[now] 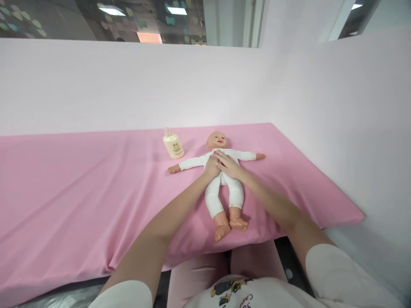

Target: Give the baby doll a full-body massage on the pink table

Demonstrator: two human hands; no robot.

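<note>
A baby doll in a white cloth suit lies on its back, arms spread wide and feet toward me. My left hand rests flat on the doll's chest and belly. Partly over its fingers, my right hand lies on the same spot with its fingers stretched out. Neither hand grips anything. To the left of the doll's head stands a bottle of pale yellow liquid with dark print on its label, apart from both hands.
A pink sheet covers the table under the doll. White walls rise behind it and on the right, with a window or mirror along the top. The table's front edge runs close to my lap.
</note>
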